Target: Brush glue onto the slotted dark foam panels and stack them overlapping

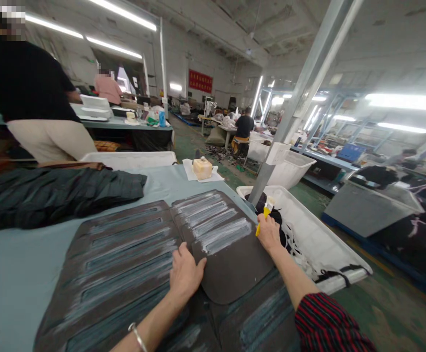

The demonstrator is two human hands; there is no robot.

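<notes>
My left hand (186,271) rests with its fingers apart on the edge of a dark rounded panel (235,278), where it meets the dark panel to its left (77,264). Both panels have long slots streaked with white, and more dark panels lie beneath. At the right edge of the top panel, my right hand (269,233) is closed round a yellow-handled brush (266,212), its pale bristles pointing up. A yellowish block-shaped container (202,168) sits on white paper at the far end of the table.
Dark folded fabric (59,195) lies on the blue table (11,274) at the left. A white bin (330,239) holding straps stands against the right side, beside a metal post (293,107). A person in black (26,73) stands at the left; others work farther back.
</notes>
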